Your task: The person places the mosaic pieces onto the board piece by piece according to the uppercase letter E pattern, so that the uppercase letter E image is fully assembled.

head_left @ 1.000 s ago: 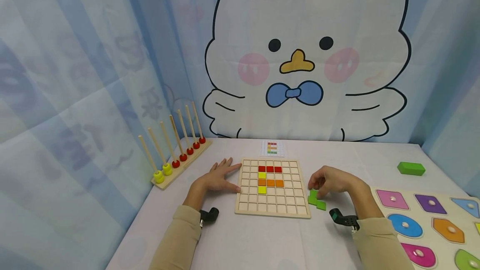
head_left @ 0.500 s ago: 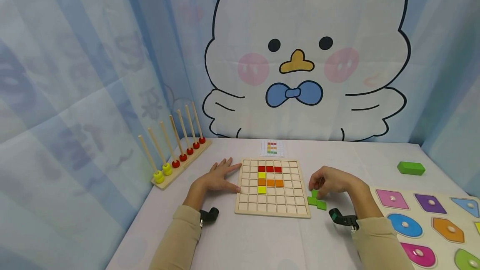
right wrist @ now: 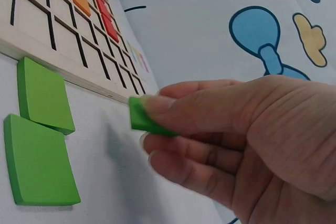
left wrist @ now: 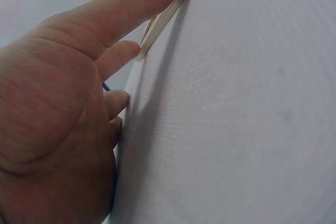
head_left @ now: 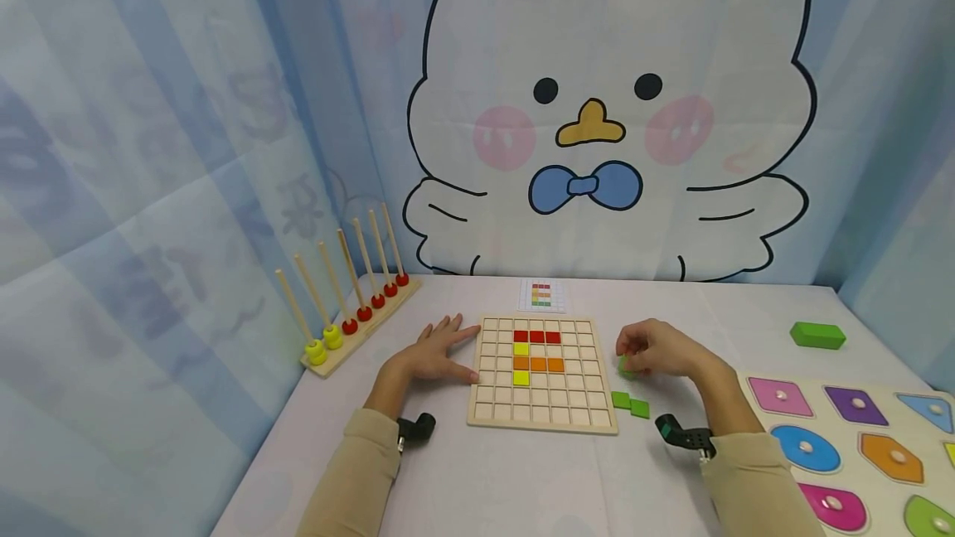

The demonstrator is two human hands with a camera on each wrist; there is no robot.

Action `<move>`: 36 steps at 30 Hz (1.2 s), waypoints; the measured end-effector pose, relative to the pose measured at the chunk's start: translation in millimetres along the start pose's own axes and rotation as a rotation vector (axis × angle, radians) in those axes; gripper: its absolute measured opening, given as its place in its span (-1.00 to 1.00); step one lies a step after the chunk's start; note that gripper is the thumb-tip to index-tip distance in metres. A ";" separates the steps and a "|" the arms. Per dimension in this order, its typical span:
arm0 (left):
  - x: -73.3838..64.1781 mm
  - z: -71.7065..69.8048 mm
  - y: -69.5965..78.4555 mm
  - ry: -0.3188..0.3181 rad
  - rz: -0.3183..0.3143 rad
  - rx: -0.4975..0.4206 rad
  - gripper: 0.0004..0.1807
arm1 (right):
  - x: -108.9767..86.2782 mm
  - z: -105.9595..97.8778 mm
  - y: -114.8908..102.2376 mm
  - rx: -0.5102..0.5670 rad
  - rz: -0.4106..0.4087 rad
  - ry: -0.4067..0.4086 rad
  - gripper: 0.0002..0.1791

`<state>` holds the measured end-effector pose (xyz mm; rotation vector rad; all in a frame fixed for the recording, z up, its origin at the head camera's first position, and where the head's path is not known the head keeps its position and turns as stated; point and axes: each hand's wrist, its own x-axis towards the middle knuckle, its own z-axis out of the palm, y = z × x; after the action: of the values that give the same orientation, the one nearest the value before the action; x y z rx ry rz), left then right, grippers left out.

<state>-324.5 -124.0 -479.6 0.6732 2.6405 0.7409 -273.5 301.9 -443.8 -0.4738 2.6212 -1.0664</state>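
Observation:
In the head view, a wooden grid board (head_left: 501, 415) lies on the table, with red tiles (head_left: 537, 337), yellow tiles (head_left: 521, 378) and orange tiles (head_left: 538, 364) set in its cells. My left hand (head_left: 433, 353) is spread at the board's left side, its thumb and index finger reaching the frame edge. Right of the board, my right hand (head_left: 660, 348) pinches a green square tile (right wrist: 139, 116) between thumb and fingers, partly covered by the thumb. Below that hand two more green tiles (right wrist: 44, 95) lie side by side on the table, one right beside the board's edge.
Behind the board lies a small pattern card (head_left: 542, 295). A peg abacus (head_left: 361, 323) with red and yellow beads stands at left. To the right are a green block (head_left: 817, 336) and a shape puzzle board (head_left: 821, 403) with knobbed pieces. A curtain (head_left: 597, 239) hangs behind the table.
My right hand has moved slightly up and away from the other two green tiles, taking one green tile with it. The left hand stays at the board's edge.

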 end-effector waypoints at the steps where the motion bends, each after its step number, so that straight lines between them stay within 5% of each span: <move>1: 0.0 0.1 0.0 0.001 0.000 0.001 0.06 | 1.0 0.2 -0.7 0.010 -0.005 0.026 -0.85; 11: -1.6 -0.5 0.3 -0.006 -0.002 0.000 0.06 | 6.5 4.4 -18.4 0.069 -0.101 0.202 -0.67; 21: -1.3 -0.6 -0.3 -0.009 0.002 0.000 0.06 | 17.2 22.9 -31.9 0.110 -0.161 0.161 -0.64; 36: -0.2 -0.8 -0.5 -0.005 0.007 0.002 0.06 | 30.5 56.3 -57.8 0.025 -0.257 0.175 -0.69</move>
<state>-324.9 -124.8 -479.2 0.6835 2.6362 0.7383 -269.3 215.8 -445.5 -0.7604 2.7481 -1.2699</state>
